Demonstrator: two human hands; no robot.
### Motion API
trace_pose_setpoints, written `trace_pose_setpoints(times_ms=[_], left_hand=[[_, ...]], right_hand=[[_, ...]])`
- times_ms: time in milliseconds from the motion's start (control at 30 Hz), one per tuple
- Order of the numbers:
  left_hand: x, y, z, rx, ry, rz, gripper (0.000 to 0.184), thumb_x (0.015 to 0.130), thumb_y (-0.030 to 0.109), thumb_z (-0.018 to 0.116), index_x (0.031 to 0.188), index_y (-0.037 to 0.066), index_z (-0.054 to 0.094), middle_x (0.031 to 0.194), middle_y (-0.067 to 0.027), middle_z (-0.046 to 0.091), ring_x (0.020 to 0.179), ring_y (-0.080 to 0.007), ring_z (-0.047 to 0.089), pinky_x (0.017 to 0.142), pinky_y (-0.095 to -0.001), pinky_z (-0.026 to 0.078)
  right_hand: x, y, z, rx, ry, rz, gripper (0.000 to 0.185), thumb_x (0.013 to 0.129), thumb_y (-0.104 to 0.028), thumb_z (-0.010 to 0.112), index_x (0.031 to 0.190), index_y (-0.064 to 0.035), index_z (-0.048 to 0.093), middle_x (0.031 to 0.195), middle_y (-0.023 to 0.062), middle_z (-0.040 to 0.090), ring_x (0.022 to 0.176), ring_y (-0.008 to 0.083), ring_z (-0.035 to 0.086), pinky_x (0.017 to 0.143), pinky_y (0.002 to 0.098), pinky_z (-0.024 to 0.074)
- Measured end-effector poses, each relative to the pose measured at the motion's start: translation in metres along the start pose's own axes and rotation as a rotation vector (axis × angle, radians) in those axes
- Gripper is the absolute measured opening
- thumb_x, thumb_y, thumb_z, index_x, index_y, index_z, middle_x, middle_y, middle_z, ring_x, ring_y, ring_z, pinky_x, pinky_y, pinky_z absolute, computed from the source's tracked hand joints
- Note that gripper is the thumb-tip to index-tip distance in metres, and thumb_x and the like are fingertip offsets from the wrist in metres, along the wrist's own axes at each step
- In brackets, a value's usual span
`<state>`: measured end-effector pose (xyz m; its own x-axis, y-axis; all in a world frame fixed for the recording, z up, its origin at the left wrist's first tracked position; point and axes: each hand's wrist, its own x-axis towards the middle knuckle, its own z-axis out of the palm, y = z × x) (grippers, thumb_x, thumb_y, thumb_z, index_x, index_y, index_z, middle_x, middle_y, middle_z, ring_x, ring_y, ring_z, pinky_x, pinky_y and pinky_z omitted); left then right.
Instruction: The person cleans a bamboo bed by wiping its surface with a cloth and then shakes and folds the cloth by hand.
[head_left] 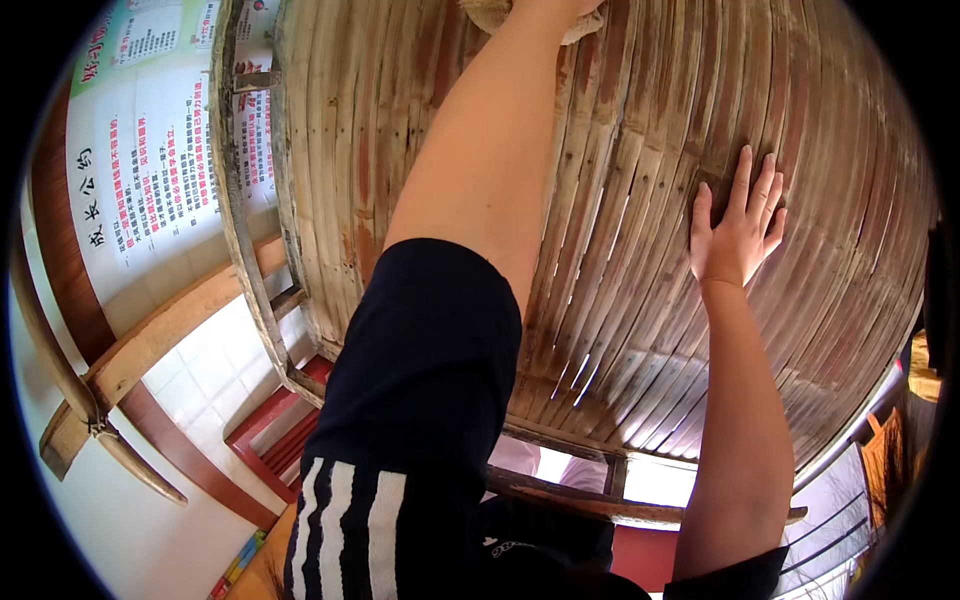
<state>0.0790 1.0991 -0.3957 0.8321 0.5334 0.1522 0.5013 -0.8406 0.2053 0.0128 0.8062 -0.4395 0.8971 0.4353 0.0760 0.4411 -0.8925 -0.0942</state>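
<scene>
Bamboo slats [640, 120] filled most of the view, with a printed wall poster [140, 185] beyond their left side. A cloth [583, 27] lay on them at the top edge, at the left hand [577, 6]; that hand was largely cut off, so its grip could not be determined. The right hand [738, 235] rested open on the slats, well apart from the cloth.
</scene>
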Motion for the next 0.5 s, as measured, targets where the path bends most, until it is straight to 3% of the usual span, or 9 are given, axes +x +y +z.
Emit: trace_pose_setpoints(times_ms=[500], left_hand=[[0.0017, -0.0007, 0.0008, -0.002, -0.017, 0.004, 0.039, 0.079, 0.036, 0.051, 0.072, 0.002, 0.069, 0.074, -0.019, 0.066, 0.072, -0.0334, 0.065, 0.066, -0.0429, 0.051]], right_hand=[[0.0003, -0.0004, -0.0012, -0.001, -0.032, 0.013, 0.065, 0.088, -0.05, 0.038, 0.146, -0.0279, 0.017, 0.153, 0.001, 0.013, 0.14, 0.0194, 0.011, 0.111, 0.0421, 0.006]])
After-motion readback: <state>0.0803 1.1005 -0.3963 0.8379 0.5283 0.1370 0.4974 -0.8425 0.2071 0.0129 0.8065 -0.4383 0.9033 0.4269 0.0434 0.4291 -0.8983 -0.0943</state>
